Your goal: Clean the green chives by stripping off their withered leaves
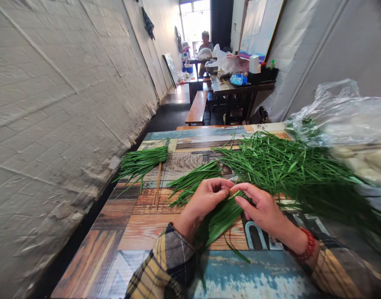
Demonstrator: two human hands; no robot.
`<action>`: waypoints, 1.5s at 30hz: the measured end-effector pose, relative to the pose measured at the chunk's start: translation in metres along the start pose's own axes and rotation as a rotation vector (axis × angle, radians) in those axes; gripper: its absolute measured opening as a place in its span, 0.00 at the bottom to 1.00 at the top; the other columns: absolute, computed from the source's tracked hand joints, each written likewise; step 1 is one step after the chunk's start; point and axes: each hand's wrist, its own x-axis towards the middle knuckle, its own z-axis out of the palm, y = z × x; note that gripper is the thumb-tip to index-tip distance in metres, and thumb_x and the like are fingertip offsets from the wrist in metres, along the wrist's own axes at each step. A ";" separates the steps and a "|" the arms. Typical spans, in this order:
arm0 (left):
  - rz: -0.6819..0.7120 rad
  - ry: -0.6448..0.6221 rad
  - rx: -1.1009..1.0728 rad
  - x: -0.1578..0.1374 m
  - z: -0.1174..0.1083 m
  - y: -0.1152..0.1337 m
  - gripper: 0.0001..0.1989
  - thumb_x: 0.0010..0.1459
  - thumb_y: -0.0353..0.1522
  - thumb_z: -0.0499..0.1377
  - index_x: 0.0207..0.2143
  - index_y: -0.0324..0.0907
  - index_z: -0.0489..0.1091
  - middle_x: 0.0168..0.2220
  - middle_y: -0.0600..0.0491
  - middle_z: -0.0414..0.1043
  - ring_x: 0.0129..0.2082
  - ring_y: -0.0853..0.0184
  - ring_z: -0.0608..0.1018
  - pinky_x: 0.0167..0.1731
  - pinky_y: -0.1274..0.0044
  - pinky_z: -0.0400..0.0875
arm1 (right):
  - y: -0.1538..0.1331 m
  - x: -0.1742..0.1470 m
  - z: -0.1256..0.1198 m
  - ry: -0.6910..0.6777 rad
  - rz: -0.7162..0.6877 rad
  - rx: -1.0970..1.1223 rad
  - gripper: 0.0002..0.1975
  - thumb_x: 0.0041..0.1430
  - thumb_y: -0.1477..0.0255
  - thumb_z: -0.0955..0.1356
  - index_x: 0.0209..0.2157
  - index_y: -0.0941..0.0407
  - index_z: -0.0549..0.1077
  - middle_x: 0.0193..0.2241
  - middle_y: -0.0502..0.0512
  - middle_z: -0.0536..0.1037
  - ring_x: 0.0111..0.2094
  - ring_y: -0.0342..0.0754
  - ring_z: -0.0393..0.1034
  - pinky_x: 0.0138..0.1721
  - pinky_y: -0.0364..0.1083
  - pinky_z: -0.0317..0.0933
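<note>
A flat bunch of green garlic chives [224, 220] hangs from my fingers over the near middle of the table. My left hand [205, 197] is closed, its thumb and fingertips pinching the top end of the bunch. My right hand [260, 205] meets it there, thumb and fingers bent around the same pale stem ends. Whether a thin stick sits between the fingertips is hidden. Just beyond my hands lies a small pile of chives [196, 178]. Several thin wooden skewers [158, 187] rest to the left, their upper ends by a neat chive bundle [143, 162].
A large loose heap of chives [280, 162] covers the right side of the patchwork-patterned table [140, 232]. Clear plastic bags [349, 120] stand at the right edge. Farther off are a wooden bench [197, 107], another table [224, 86] and a seated person [205, 41]. A white wall [68, 104] runs along the left.
</note>
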 end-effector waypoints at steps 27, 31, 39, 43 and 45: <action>0.081 0.067 0.038 0.003 -0.004 0.003 0.15 0.44 0.40 0.67 0.27 0.37 0.72 0.25 0.55 0.70 0.25 0.74 0.68 0.28 0.81 0.60 | -0.002 0.003 -0.004 0.097 0.043 -0.077 0.15 0.60 0.66 0.62 0.44 0.57 0.74 0.21 0.51 0.76 0.28 0.47 0.73 0.24 0.42 0.63; 0.062 0.065 0.040 0.002 -0.002 0.006 0.15 0.44 0.41 0.66 0.27 0.37 0.73 0.26 0.54 0.71 0.26 0.72 0.69 0.29 0.80 0.61 | -0.004 0.003 -0.004 0.111 0.034 -0.080 0.15 0.59 0.66 0.62 0.42 0.56 0.75 0.24 0.52 0.77 0.29 0.47 0.74 0.26 0.42 0.64; 0.079 0.098 0.091 0.002 -0.002 0.005 0.12 0.47 0.38 0.63 0.27 0.36 0.73 0.24 0.54 0.69 0.24 0.73 0.67 0.27 0.81 0.59 | -0.007 0.003 -0.005 0.125 0.022 -0.078 0.14 0.59 0.67 0.63 0.42 0.55 0.75 0.25 0.53 0.79 0.31 0.48 0.75 0.27 0.43 0.66; 0.101 0.135 0.132 0.003 -0.002 0.003 0.11 0.47 0.36 0.63 0.28 0.36 0.74 0.23 0.56 0.69 0.23 0.74 0.65 0.25 0.81 0.57 | -0.005 0.003 -0.004 0.144 0.010 -0.085 0.13 0.58 0.67 0.63 0.41 0.55 0.76 0.27 0.52 0.80 0.29 0.47 0.75 0.30 0.44 0.67; 0.115 0.142 0.170 0.003 -0.002 0.002 0.09 0.48 0.34 0.62 0.29 0.36 0.74 0.22 0.56 0.68 0.22 0.74 0.65 0.25 0.81 0.57 | -0.002 0.003 -0.004 0.147 -0.002 -0.094 0.13 0.58 0.67 0.63 0.42 0.55 0.75 0.32 0.53 0.81 0.32 0.47 0.76 0.34 0.45 0.68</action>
